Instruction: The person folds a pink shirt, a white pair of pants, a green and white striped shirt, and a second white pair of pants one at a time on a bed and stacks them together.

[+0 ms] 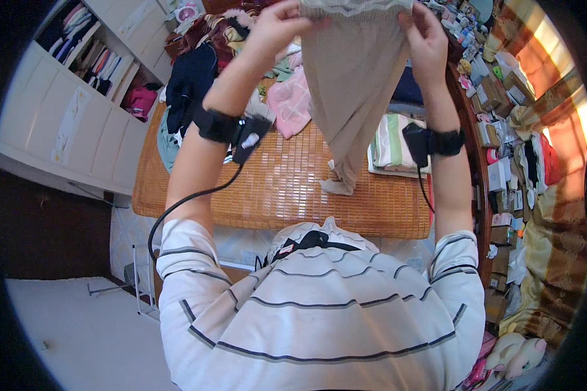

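A thin taupe garment [355,78] with a pale, gathered band along its top edge hangs stretched out before me. It narrows downward, and its crumpled lower end rests on the woven bamboo mat [267,176]. My left hand [277,31] pinches the band at its left corner. At the right corner, my right hand [428,47] grips the same band, with fingers partly behind the cloth. Behind the garment, to the left, lies a pink patterned cloth [289,101]. A folded green-and-white striped cloth [392,140] sits on the mat near my right forearm.
Dark clothing [190,81] and other loose clothes are heaped at the mat's far left. White cabinets [59,111] with folded clothes on open shelves stand left. Boxes [490,94] and small items crowd the right side, beside a golden curtain [554,260]. A plush toy [516,355] lies lower right.
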Demonstrator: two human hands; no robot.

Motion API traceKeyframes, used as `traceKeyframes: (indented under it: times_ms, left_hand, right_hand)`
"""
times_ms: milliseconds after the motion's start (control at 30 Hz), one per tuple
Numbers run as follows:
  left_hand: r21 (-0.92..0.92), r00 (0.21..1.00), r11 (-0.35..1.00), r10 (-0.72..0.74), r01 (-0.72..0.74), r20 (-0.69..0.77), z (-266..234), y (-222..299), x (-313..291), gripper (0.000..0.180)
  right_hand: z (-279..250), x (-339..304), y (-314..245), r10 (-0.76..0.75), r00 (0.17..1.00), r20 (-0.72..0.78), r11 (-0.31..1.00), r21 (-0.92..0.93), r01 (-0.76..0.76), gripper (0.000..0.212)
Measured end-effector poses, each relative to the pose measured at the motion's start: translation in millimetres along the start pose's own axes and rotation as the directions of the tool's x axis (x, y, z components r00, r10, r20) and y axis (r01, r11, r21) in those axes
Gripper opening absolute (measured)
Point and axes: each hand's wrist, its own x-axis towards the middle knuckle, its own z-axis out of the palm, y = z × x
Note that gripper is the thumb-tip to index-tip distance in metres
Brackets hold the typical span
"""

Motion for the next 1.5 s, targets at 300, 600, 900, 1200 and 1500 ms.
traceKeyframes:
  times_ms: [300, 600, 900, 1200, 1500]
  left_hand:
    - [-0.320, 0.978, 0.925, 0.184, -0.206, -0.097, -5, 99, 64, 0.031]
    - [-0.020, 0.881, 0.889, 0.451, -0.458, -0.145, -13, 155, 84, 0.035]
    - [0.088, 0.873, 0.887, 0.462, -0.453, -0.158, -9, 151, 101, 0.038]
    - [0.083, 0.828, 0.837, 0.548, -0.541, -0.120, -11, 128, 120, 0.040]
    - [0.130, 0.880, 0.899, 0.437, -0.419, -0.186, 6, 125, 124, 0.044]
  right_hand:
    - [-7, 93, -40, -0.075, 0.989, -0.129, 0.990, 0.108, 0.089, 0.018]
    - [-13, 134, -84, -0.242, 0.945, -0.221, 0.966, 0.034, 0.255, 0.018]
    - [-20, 142, -91, -0.054, 0.998, -0.017, 0.928, 0.367, 0.057, 0.021]
    - [-24, 143, -88, 0.000, 1.000, 0.028, 0.931, 0.366, -0.011, 0.024]
    - [-41, 156, -78, -0.021, 0.999, 0.031, 0.948, 0.317, 0.010, 0.025]
